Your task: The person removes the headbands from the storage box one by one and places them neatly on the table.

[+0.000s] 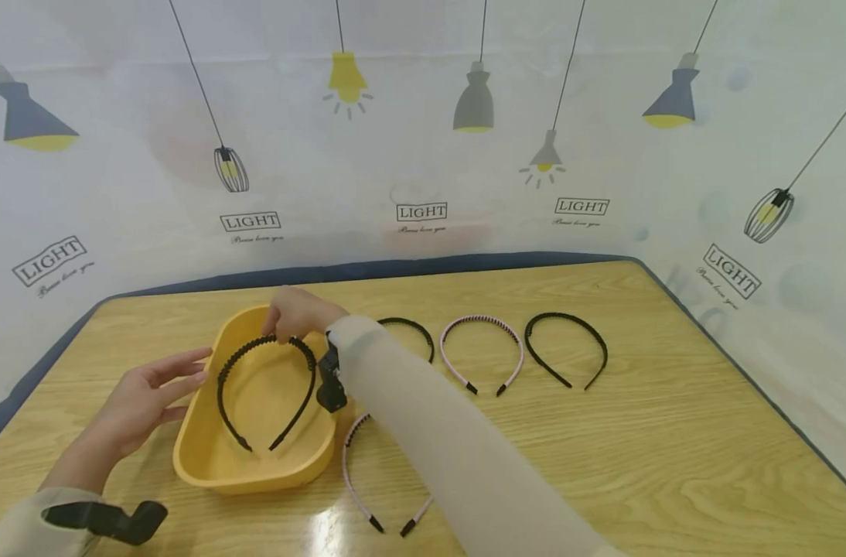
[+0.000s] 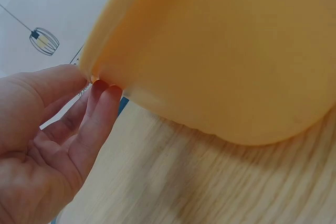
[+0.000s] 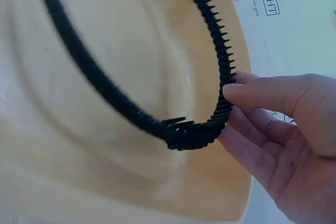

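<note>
My right hand (image 1: 301,311) pinches the top of a black toothed headband (image 3: 223,51) between thumb and fingers. In the head view the headband (image 1: 224,394) hangs over the inside of a yellow plastic basin (image 1: 256,487), its two ends pointing toward me. At the basin's left side my left hand (image 1: 144,398) holds the rim. The left wrist view shows this hand's (image 2: 58,135) thumb and fingers meeting at the edge of the basin (image 2: 220,61). Whether the headband's ends touch the basin floor I cannot tell.
Right of the basin lie a partly covered black headband (image 1: 416,326), a pink headband (image 1: 482,318) and another black headband (image 1: 569,316). Nearer me, another pink headband (image 1: 349,480) lies partly under my right forearm. The wooden table (image 1: 673,433) meets a lamp-patterned curtain (image 1: 367,170) behind.
</note>
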A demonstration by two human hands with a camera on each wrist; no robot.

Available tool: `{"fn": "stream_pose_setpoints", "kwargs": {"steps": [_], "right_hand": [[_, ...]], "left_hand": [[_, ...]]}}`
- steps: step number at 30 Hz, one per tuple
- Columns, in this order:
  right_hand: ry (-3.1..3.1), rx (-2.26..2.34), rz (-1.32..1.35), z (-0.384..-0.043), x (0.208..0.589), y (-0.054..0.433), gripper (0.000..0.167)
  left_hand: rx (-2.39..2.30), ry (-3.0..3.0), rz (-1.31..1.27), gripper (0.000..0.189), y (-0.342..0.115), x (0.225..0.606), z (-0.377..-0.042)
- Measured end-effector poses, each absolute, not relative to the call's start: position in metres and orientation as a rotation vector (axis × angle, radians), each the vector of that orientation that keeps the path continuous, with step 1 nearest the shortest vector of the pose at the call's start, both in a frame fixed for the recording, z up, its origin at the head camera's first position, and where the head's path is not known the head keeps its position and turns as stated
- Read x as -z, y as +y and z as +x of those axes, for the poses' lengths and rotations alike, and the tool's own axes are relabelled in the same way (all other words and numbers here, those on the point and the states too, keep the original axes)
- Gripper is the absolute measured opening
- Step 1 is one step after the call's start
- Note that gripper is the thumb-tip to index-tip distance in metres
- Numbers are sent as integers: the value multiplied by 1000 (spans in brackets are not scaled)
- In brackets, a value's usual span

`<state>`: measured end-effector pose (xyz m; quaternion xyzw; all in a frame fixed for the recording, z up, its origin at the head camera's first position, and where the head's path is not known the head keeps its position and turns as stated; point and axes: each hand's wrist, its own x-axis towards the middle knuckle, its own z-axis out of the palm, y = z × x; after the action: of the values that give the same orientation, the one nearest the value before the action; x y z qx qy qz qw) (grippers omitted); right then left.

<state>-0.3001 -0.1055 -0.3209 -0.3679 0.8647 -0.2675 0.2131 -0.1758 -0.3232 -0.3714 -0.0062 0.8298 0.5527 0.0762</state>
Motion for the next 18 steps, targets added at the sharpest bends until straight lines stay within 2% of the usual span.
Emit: {"fn": "stream_pose_setpoints", "kwargs": {"steps": [13, 18], "right_hand": [[2479, 740, -1038, -304, 305, -94, 28], [2491, 729, -1063, -307, 295, -87, 28]], "left_hand": [[-1714, 2454, -11, 50, -323, 373, -176], [-1699, 2462, -25, 53, -323, 373, -177]]}}
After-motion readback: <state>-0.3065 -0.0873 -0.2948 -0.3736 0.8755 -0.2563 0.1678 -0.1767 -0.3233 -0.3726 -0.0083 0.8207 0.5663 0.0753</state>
